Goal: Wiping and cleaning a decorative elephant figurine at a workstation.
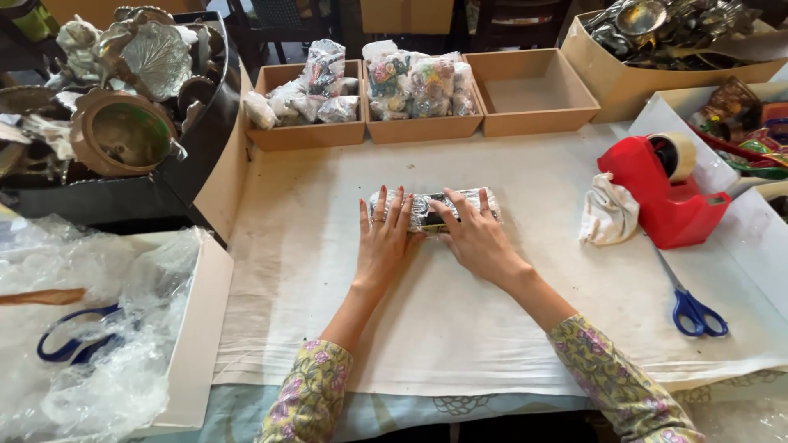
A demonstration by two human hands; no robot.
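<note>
Centrally on the white cloth (460, 328), a bubble-wrapped bundle (431, 210) lies with its long axis left to right, just ahead of the person. Left hand (384, 238) and right hand (472, 234) press flat on it, side by side, fingers spread, equally near. Its contents are hard to make out.

Even, soft, fairly bright light from above. The left hand (382, 239) and right hand (474, 236) cast only faint shadows, falling just below the fingers on the pale cloth (460, 328). Small glints mark the clear-wrapped bundle (428, 207) under the fingertips. Focus is sharp around the fingers; straight edges bow outward far from them, and the upper corners are dim.
</note>
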